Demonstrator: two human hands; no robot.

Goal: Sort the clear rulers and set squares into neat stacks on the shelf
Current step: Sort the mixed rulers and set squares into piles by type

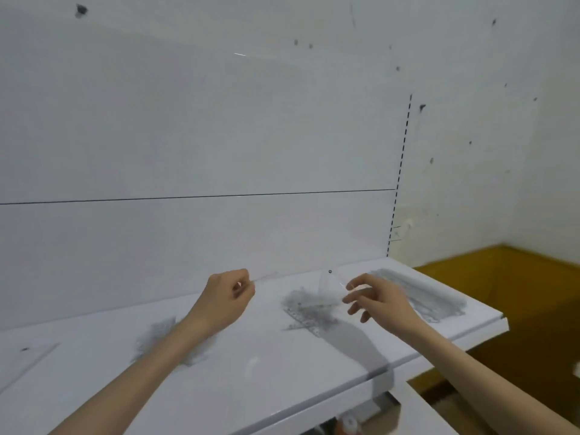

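- While the left hand (230, 293) is curled, thumb against forefinger, pinching what looks like the end of a thin clear ruler (265, 276), the right hand (375, 298) grasps a clear set square (328, 287) by its edge between thumb and fingertips, with the other fingers spread loose.
- The set square is held tilted above the shelf (282, 372), hole uppermost, just over the grey pile (306, 313) in the middle. The ruler hangs near the back panel, clear of any pile.
- A long stack (417, 293) lies toward the shelf's right end, and a grey heap (163, 337) lies beside the left forearm. Blur hides what each one holds.
- The step in hand seems to be parting the two shapes, so each piece should go to its own kind: the set square onto other triangles, the ruler onto the long stack.
- It is best to lower the set square flat, with its right-angle corner matched to the corner beneath, and to let go only once it rests.
- Clear plastic probably slides on itself, so a dropped or pushed piece may fan the stack out. Set it down gently, then square the edges with straight fingers.
- Place one piece at a time, since crossing the arms over the middle pile risks brushing it.
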